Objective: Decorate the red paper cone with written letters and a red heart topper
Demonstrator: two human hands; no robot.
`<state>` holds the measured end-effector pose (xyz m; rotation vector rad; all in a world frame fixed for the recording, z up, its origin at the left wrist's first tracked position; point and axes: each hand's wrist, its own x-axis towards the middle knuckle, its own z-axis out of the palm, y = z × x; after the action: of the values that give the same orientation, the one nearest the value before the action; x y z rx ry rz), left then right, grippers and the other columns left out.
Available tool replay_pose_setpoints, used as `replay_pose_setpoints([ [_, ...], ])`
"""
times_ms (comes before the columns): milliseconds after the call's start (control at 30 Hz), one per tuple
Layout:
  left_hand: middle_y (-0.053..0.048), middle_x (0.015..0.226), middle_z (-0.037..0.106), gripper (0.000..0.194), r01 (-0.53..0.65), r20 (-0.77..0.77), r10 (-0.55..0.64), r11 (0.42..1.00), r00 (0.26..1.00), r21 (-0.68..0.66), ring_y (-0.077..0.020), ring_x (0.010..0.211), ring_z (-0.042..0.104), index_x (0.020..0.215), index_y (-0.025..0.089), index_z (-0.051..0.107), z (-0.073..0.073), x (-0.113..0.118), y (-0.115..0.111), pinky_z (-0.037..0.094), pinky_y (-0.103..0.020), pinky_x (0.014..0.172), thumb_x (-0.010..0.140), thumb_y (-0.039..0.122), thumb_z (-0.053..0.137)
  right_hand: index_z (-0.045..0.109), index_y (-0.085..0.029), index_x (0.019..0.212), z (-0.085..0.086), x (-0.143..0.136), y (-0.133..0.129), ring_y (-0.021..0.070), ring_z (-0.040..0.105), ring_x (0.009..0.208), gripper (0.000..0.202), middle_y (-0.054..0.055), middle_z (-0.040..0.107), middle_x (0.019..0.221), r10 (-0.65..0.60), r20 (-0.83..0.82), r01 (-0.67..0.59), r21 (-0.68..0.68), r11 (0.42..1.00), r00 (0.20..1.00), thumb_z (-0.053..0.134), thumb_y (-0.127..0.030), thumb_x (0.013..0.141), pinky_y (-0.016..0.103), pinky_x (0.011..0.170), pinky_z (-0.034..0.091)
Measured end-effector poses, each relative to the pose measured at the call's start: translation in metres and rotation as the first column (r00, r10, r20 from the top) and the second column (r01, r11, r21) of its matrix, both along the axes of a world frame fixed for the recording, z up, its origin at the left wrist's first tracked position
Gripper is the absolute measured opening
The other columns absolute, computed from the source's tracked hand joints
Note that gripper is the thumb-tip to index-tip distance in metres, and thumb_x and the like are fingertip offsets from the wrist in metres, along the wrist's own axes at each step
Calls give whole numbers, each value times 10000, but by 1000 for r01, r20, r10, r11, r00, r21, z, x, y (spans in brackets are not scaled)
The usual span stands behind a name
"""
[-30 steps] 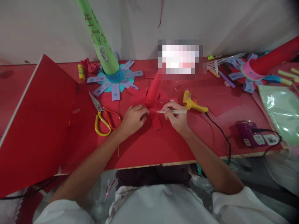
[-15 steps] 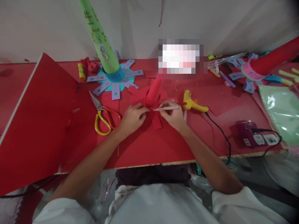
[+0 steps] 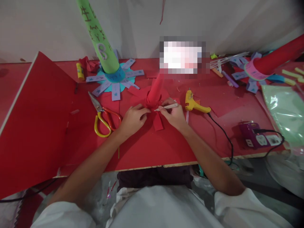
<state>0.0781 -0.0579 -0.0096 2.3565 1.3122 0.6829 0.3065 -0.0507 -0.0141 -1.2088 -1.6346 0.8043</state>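
Note:
A red paper cone [image 3: 156, 89] stands on a red paper base with strips spreading outward, one strip [image 3: 158, 122] pointing toward me. My right hand [image 3: 174, 115] pinches a white pen [image 3: 169, 106], its tip low at the front of the cone's base. My left hand [image 3: 135, 118] is at the left front of the same base, thumb and forefinger bent toward the red paper. Whether those fingertips hold any paper is too small to make out. Scissors [image 3: 103, 118] with yellow and orange handles lie left of my left hand. A yellow glue gun [image 3: 196, 104] lies right of my right hand.
A green cone [image 3: 104, 50] with a blue collar and purple strips stands at the back left. A large red board [image 3: 40, 126] rises at the left. On the right are a purple power socket [image 3: 253, 135], its cable, a plastic packet [image 3: 285, 110] and a tilted red cone [image 3: 277, 60].
The pen has tilted, its rear end now higher, and my right hand has shifted slightly. The whole view has moved a little. My left hand stays beside the base.

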Motion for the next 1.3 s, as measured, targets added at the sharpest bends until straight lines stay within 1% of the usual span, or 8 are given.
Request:
replay_pose_setpoints([
  [200, -90, 1169, 783, 343, -2, -12, 2, 1000, 1000, -2, -263, 1045, 740, 1125, 227, 815, 1, 0, 0, 571, -426, 965, 945, 84, 562, 616, -255, 842, 0, 1, 2, 196, 678, 713, 232, 14, 727, 791, 44, 32, -43, -22, 999, 999, 689, -447, 948, 337, 671, 502],
  [433, -98, 1168, 784, 353, 0, -22, 0, 1000, 1000, -8, -278, 1071, 741, 1136, 208, 818, 1, 0, 0, 561, -431, 966, 946, 73, 553, 585, -254, 814, -2, 2, 1, 185, 629, 678, 271, 13, 698, 740, 49, 75, -44, -67, 997, 996, 675, -478, 937, 334, 658, 478],
  [600, -97, 1184, 780, 340, -1, 0, 1, 1000, 1000, -3, -268, 1050, 741, 1134, 204, 818, 0, 0, 0, 562, -423, 955, 954, 77, 559, 606, -253, 844, 0, 1, 1, 196, 655, 732, 212, 27, 717, 806, 29, 66, -27, -28, 999, 997, 667, -429, 945, 336, 687, 481],
  [700, -96, 1181, 780, 339, -1, 6, 1, 1000, 1000, 3, -263, 1050, 741, 1125, 207, 819, 0, 0, 0, 564, -415, 952, 955, 73, 559, 579, -256, 822, -1, 1, 2, 186, 629, 683, 189, 15, 691, 759, -6, 87, 8, -21, 1000, 996, 663, -393, 922, 328, 656, 462],
  [800, -96, 1175, 781, 333, 1, -6, -1, 1000, 1000, 1, -268, 1050, 742, 1126, 204, 818, 0, 0, 1, 562, -420, 953, 954, 73, 565, 559, -254, 800, 0, 2, 1, 172, 591, 640, 202, 4, 657, 715, 5, 100, -2, -26, 1000, 995, 655, -391, 914, 318, 629, 438],
  [967, -93, 1188, 779, 347, 3, -9, -3, 1000, 1000, -4, -269, 1053, 738, 1137, 207, 814, 0, 0, 1, 556, -423, 961, 939, 60, 571, 556, -249, 790, 2, 2, 0, 168, 576, 646, 199, 1, 646, 704, -1, 121, 6, -38, 999, 993, 655, -383, 900, 318, 638, 431],
  [1133, -95, 1132, 774, 327, 12, -10, -12, 1000, 1000, 2, -264, 1019, 737, 1117, 197, 810, 1, 0, 1, 552, -409, 924, 961, 71, 552, 610, -237, 794, 5, 1, -4, 164, 588, 650, 207, 5, 674, 726, 91, 66, -87, -70, 994, 994, 665, -409, 896, 313, 646, 440],
  [1300, -97, 1148, 776, 322, 15, -13, -15, 1000, 1000, -3, -266, 1019, 741, 1112, 193, 807, 2, 0, 1, 547, -412, 930, 962, 69, 550, 597, -238, 757, 8, 1, -5, 158, 567, 636, 208, -7, 648, 687, 90, 80, -86, -57, 995, 993, 644, -375, 906, 310, 638, 422],
])
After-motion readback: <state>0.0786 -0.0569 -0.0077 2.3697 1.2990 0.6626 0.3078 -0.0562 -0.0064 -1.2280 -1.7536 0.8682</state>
